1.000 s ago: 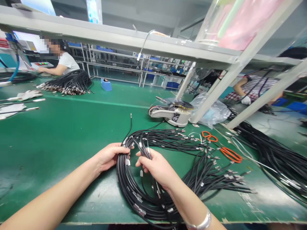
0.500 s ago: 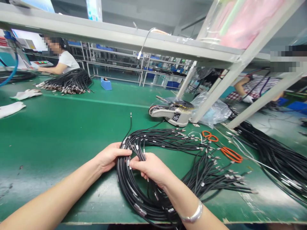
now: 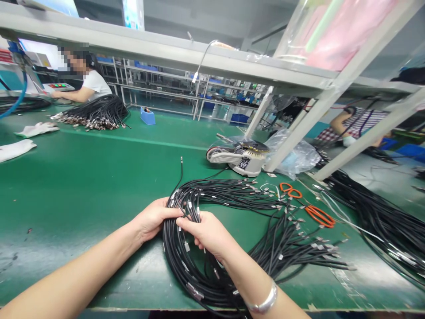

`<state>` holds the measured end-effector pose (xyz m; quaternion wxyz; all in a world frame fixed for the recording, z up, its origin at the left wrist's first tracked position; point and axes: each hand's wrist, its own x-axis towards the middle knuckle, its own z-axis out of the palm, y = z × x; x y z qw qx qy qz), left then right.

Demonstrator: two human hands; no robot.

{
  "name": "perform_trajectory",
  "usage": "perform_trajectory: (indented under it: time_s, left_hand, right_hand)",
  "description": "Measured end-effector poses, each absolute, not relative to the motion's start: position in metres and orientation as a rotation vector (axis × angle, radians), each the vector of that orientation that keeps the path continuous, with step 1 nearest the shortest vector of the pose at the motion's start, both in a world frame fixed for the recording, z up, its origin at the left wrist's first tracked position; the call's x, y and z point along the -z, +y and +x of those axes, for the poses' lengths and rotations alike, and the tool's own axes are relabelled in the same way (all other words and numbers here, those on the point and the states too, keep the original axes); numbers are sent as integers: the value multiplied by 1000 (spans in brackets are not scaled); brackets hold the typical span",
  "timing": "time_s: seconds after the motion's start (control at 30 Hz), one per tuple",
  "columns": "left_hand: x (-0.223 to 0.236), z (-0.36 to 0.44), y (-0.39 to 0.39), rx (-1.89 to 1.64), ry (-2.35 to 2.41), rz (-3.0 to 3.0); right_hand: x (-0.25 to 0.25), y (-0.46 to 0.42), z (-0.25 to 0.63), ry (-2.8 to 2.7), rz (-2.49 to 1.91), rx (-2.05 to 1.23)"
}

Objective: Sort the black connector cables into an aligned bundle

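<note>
The person's 2 bare arms reach out over a green bench mat (image 3: 83, 177). The left hand (image 3: 156, 219) is closed around the top of a big loop of black cables (image 3: 189, 274). The right hand (image 3: 207, 232) is closed too, and its fingers (image 3: 195, 223) grip a few cables just beside the left hand. The 2 hands are almost touching. A silver bangle (image 3: 262, 299) sits on the right wrist.

The black cables lie on the mat in front of the person, and each one has small metal ends. Some of them fan out to the right in a loose bunch. Past them lie 2 pairs of orange scissors (image 3: 320, 216). Farther right is a big pile of more black cables (image 3: 375, 212).

Ahead stands a white tape cutting machine (image 3: 241, 157), with a clear plastic bag (image 3: 297, 153) next to it. Far off on the left, a person in a white shirt (image 3: 89, 84) sits behind a bunch of cables (image 3: 96, 114). A small blue box (image 3: 148, 116) sits on the bench, and 2 white cloths (image 3: 13, 149) lie at the left side. A person in a striped shirt (image 3: 358, 122) works far off on the right.
</note>
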<state>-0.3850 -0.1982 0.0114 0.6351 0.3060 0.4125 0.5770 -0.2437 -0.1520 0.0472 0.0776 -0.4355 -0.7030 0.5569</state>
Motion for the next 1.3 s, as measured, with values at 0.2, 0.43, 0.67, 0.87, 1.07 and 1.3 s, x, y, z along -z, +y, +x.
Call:
perform_trajectory:
  time_s: [0.2, 0.43, 0.67, 0.87, 1.07, 1.3]
  left_hand:
    - [-14, -389, -198, -1277, 957, 625]
    - [-17, -382, -201, -1284, 920, 645]
    - [-12, -378, -201, -1296, 947, 716]
    - [-9, -374, -199, -1349, 1012, 588]
    - [-10, -372, -197, -1344, 1037, 511]
    - [-11, -371, -198, -1382, 1044, 517]
  right_hand:
    - [-51, -151, -237, -2044, -1276, -1723]
    - [-54, -151, -234, -2060, -1203, -1770]
    - [-54, -152, -236, -2148, -1200, -1791]
    - [-51, -156, -235, -2191, -1248, -1750]
    - [-57, -152, -230, -2204, -1228, -1756]
    - [-44, -148, -239, -2006, -1228, -1727]
